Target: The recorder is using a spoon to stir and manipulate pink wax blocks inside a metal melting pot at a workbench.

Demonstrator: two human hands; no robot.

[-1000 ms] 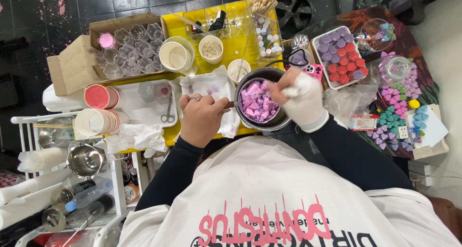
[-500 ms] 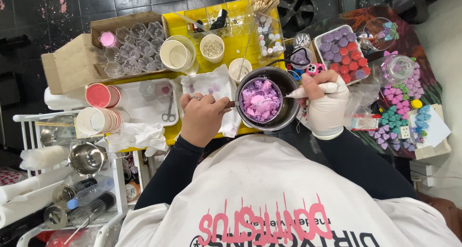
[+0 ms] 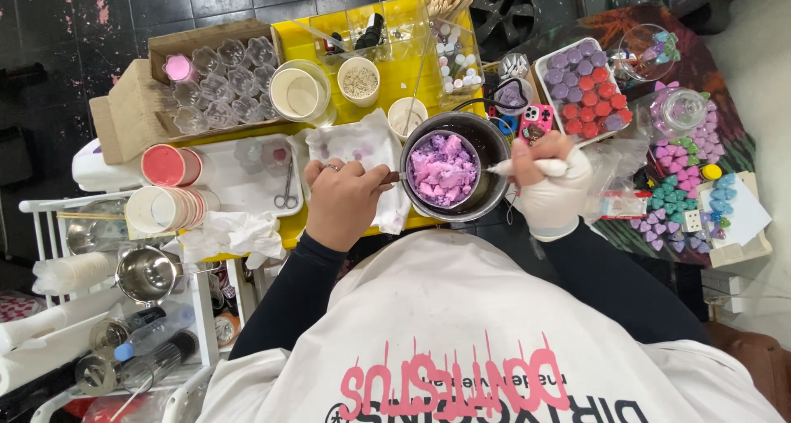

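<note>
My bare left hand [image 3: 342, 200] grips the handle of a small metal cup [image 3: 412, 155] full of purple and pink wax chunks [image 3: 443, 169]. The cup sits inside a larger dark pot [image 3: 493, 163] on the yellow table [image 3: 395, 69]. My right hand [image 3: 550, 188], in a white glove, holds a white stick-like tool [image 3: 515, 167] just right of the pot. The tool's tip points left at the pot's rim. A crumpled white paper towel [image 3: 358, 147] lies under and beside my left hand.
A cardboard box of clear flower-shaped moulds [image 3: 222, 73] stands at the back left, with white cups [image 3: 298, 93] beside it. Scissors lie on a white tray [image 3: 247, 188]. A tray of purple and red wax pieces [image 3: 585, 89], a phone [image 3: 535, 120] and coloured hearts [image 3: 676, 192] lie right.
My gloved right hand has drawn back from over the pot to its right side, taking the white tool with it. My left hand has stayed on the handle.
</note>
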